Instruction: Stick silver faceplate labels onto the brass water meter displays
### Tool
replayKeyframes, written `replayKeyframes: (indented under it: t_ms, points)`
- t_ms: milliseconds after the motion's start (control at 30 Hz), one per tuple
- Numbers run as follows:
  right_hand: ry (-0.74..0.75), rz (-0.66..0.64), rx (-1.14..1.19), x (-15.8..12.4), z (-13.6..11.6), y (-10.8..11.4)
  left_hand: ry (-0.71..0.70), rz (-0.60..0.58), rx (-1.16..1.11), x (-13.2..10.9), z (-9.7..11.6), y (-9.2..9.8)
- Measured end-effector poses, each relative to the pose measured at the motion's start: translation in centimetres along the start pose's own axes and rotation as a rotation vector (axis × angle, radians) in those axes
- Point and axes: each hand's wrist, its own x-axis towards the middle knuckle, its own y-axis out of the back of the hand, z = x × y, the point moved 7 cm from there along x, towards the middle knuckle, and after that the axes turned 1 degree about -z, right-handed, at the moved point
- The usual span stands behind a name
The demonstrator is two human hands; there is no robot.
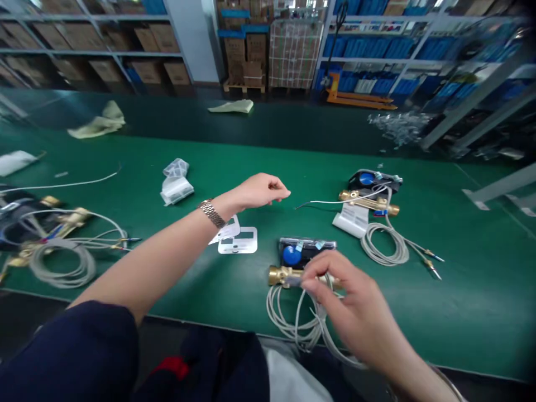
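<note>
My left hand [262, 191] reaches over the mat with its fingertips pinched together; anything between them is hidden. Below it lie white cards with dark windows [238, 241]. In front of me is a meter with a brass body [275, 275], a black housing with a blue round face [292, 254] and coiled grey cable [278, 318]. My right hand [347, 293] is closed in a pinch over this meter, partly covering the brass. A small greyish piece [294, 281] shows at its fingertips, too blurred to name.
A second brass meter [366, 202] with coiled cable lies right, its white lead pointing left. More meters [62, 245] lie left. Plastic-wrapped packets [177, 188] rest on the green mat [419, 312]. Metal frame legs [502, 190] stand right; shelves with cartons [79, 36] are behind.
</note>
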Motion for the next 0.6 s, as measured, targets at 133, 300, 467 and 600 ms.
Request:
replayKeyframes:
  t_ms: [133,300,467,600]
  points:
    - [0.052,-0.369,-0.007,-0.8,-2.3,-9.6,0.08,0.104,0.231,-7.7,-4.7,4.7]
    - [-0.001,-0.494,-0.278,0.6,0.2,-16.5,0.101,0.241,0.427,-15.4,-9.5,4.6]
    - [0.03,-0.466,-0.599,1.6,2.0,-18.5,0.113,0.495,0.511,-21.2,-12.6,3.2]
    - [0.116,-0.365,-0.766,1.5,1.6,-18.0,0.122,0.645,0.507,-24.8,-13.1,2.4]
